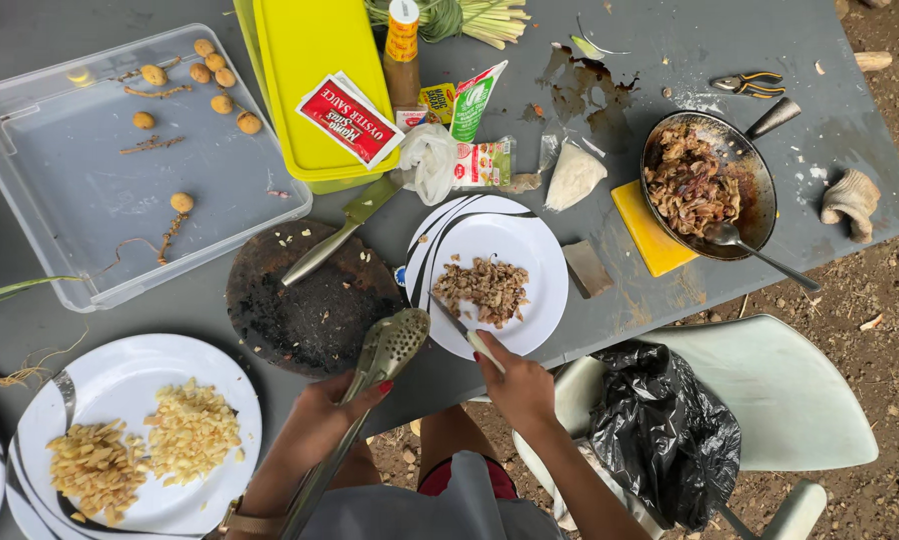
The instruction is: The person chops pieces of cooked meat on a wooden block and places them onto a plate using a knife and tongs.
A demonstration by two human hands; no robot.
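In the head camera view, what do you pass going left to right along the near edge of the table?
White plate of chopped pieces → round dark cutting board → slotted tongs in the left hand → white plate of chopped meat → yellow block → frying pan.

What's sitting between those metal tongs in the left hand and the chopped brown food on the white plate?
Nothing visible. The tongs in the left hand reach the rim of the white plate, and bare plate lies between them and the chopped food. The right hand holds a knife touching that pile.
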